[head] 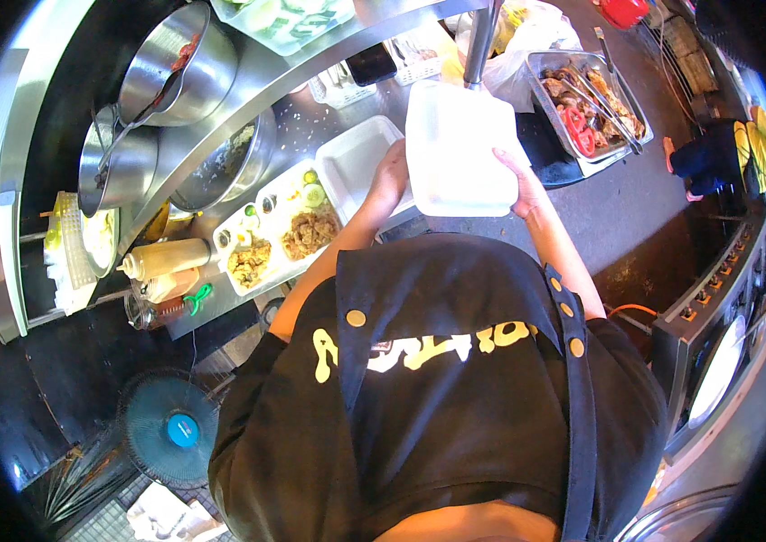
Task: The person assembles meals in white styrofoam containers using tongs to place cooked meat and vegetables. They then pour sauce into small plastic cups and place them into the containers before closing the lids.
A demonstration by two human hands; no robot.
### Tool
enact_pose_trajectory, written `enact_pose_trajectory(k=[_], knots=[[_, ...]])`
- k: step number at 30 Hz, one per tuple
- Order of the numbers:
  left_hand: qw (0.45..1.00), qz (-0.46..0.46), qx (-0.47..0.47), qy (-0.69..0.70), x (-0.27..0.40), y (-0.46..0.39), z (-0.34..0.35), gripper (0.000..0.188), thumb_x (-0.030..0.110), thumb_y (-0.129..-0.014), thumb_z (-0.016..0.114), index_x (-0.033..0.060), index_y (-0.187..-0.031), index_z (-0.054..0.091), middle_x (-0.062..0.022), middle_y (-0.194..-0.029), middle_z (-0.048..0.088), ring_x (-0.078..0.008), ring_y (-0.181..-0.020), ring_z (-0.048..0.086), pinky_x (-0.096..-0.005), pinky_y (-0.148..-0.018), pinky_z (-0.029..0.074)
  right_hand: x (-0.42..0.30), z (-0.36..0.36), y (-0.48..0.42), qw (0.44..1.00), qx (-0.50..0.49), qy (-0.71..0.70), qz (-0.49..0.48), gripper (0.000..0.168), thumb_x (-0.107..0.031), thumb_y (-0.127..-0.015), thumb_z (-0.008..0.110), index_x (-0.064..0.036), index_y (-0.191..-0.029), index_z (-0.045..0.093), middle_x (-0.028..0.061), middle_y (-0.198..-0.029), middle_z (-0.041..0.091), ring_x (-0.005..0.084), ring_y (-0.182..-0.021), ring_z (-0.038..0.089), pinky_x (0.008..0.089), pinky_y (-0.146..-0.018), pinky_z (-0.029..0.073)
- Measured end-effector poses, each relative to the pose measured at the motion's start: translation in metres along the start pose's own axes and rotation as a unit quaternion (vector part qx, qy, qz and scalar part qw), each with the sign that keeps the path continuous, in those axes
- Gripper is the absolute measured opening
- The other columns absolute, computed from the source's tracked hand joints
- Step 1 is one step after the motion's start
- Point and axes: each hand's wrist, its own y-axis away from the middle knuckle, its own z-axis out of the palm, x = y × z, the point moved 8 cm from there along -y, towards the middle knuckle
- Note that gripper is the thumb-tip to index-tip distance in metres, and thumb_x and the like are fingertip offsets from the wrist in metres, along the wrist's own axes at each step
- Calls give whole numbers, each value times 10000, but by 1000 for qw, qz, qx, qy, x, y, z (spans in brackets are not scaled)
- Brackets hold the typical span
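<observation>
A closed white foam takeaway box (462, 149) is held up in front of me between both hands. My left hand (391, 176) is at its left edge, the fingertips partly hidden behind the box. On the other side, my right hand (522, 181) grips the right edge, thumb on the near face. Left of the box, open foam containers (276, 252) sit side by side on the steel counter (301, 112). They hold chopped fried meat (309, 235), cucumber slices (313, 195), egg pieces and small sauce cups. A raised foam lid (358, 159) lies behind my left forearm.
A metal tray of cooked meat (589, 105) with tongs stands at the right end. Steel pots (176, 64) line the raised shelf at left. Squeeze bottles (166, 259) are by the counter's near edge. A fan (169, 427) stands low left; a stove (715, 284) and another person (711, 159) are right.
</observation>
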Motion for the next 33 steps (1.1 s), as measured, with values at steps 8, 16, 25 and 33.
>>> enact_pose_trajectory(k=[8, 16, 25, 33], knots=[[806, 192, 87, -553, 49, 36, -20, 332, 399, -795, 618, 91, -920, 626, -101, -1302, 468, -322, -1309, 309, -528, -1043, 241, -19, -69, -46, 982, 36, 177, -48, 519, -275, -776, 690, 20, -1175, 535, 119, -1049, 620, 199, -954, 602, 319, -826, 481], [813, 174, 300, -468, 77, 183, -165, 144, 156, -791, 647, 19, -830, 619, -133, -982, 629, -346, -1023, 563, -418, -899, 423, -36, -60, -73, 747, 197, 629, -84, 726, -509, -719, 706, -10, -1210, 516, 196, -1086, 576, 305, -993, 569, 390, -852, 455], [899, -53, 305, -310, -47, 235, -221, 251, 183, -872, 575, 24, -1066, 586, -159, -961, 632, -323, -891, 596, -409, -801, 461, 89, 152, -46, 678, -64, 651, -335, 490, -234, -749, 684, 10, -1153, 552, 202, -1080, 591, 375, -1071, 514, 443, -949, 393], [894, -80, 317, -308, -74, 205, -231, 462, 270, -784, 691, -22, -1120, 566, -171, -1001, 588, -249, -845, 607, -325, -666, 526, 168, 221, -59, 712, -47, 680, -168, 629, -416, -735, 673, 17, -1177, 560, 233, -1080, 602, 369, -1083, 518, 420, -948, 407]])
